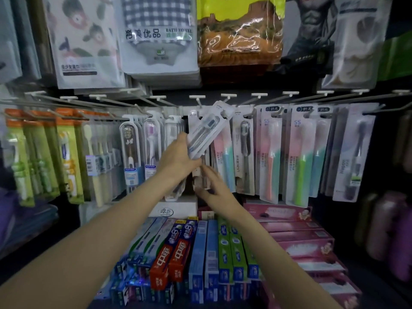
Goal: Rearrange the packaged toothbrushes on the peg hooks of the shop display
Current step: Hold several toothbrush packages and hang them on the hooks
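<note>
The right hand [210, 181] is motion-blurred, fingers loosely spread by hanging packs [201, 175]; any contact is unclear. The left hand [178, 156] grips a tilted toothbrush pack [206, 130].

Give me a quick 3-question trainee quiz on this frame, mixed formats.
1. True or false: the left hand holds a tilted toothbrush pack near the peg hooks.
2. Multiple choice: the right hand is
A. gripping a toothpaste box
B. reaching with loose fingers towards the hanging packs just below the left hand
C. resting on a towel bag
3. Fill in: the shelf below the hooks is stocked with toothpaste ____.

Key: 1 true; 2 B; 3 boxes.
</note>
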Demonstrator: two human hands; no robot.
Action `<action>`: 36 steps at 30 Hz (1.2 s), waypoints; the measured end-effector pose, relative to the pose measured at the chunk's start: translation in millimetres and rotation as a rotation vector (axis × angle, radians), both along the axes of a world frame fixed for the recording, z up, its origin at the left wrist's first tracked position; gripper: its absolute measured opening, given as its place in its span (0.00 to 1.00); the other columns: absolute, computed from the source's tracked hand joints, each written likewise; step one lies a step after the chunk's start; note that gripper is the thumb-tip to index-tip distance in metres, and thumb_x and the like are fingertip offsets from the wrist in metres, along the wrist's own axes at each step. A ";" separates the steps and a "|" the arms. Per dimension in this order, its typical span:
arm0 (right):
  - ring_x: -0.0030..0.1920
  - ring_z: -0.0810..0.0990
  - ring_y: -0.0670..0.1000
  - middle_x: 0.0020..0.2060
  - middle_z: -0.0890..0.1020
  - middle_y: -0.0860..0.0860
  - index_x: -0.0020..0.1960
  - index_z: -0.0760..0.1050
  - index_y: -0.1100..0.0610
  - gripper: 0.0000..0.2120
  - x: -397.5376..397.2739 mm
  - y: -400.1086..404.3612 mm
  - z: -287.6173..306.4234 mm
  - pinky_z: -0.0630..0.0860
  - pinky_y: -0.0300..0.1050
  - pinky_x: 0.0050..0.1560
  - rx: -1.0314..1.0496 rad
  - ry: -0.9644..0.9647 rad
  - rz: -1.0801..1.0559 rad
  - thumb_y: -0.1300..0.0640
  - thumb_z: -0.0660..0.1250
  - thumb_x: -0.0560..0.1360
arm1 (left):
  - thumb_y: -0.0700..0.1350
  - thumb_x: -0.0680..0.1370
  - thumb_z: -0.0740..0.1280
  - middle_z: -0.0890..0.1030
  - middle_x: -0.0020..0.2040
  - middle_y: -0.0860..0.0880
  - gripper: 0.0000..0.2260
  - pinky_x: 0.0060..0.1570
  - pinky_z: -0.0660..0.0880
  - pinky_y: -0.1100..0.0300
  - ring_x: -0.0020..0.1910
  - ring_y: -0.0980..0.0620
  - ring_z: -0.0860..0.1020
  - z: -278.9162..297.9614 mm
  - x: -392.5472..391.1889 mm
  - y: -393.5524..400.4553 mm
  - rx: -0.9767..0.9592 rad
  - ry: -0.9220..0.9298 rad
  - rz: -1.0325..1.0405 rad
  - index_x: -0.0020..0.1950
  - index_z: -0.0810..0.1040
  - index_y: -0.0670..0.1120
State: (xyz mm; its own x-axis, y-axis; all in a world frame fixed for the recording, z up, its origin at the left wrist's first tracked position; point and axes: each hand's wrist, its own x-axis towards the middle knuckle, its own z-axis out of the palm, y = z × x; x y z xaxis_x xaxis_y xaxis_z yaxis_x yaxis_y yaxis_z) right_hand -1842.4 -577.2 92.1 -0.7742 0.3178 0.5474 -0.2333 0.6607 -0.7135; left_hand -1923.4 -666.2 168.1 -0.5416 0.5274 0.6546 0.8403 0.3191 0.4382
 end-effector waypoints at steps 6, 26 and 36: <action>0.67 0.68 0.53 0.67 0.69 0.55 0.70 0.62 0.60 0.22 2.6 36.2 11.0 0.65 0.39 0.63 -0.236 0.136 -0.492 0.68 0.58 0.77 | 0.45 0.71 0.71 0.74 0.49 0.47 0.20 0.38 0.71 0.57 0.43 0.49 0.75 2.4 -3.1 -0.8 -0.061 0.080 0.044 0.57 0.65 0.45; 0.51 0.75 0.50 0.56 0.74 0.51 0.66 0.66 0.59 0.19 36.9 34.8 17.8 0.73 0.42 0.50 -0.258 0.066 -0.435 0.64 0.63 0.76 | 0.45 0.72 0.69 0.68 0.36 0.55 0.16 0.26 0.60 0.64 0.31 0.60 0.68 2.8 2.6 -3.1 -0.100 0.036 0.002 0.50 0.61 0.46; 0.46 0.76 0.55 0.57 0.77 0.58 0.69 0.64 0.53 0.25 81.4 70.1 35.1 0.70 0.42 0.44 0.262 0.043 -0.627 0.68 0.62 0.75 | 0.45 0.72 0.70 0.68 0.35 0.54 0.17 0.25 0.60 0.66 0.30 0.59 0.68 -1.7 13.4 2.1 -0.081 0.006 0.006 0.50 0.62 0.45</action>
State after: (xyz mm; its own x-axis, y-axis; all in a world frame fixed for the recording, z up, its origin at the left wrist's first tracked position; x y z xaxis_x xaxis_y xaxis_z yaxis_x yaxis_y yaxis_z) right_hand -1761.0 -507.1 127.2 -0.4628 0.5518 0.6938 0.2256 0.8302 -0.5098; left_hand -1910.0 -664.1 166.4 -0.5411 0.5756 0.6131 0.8408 0.3584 0.4057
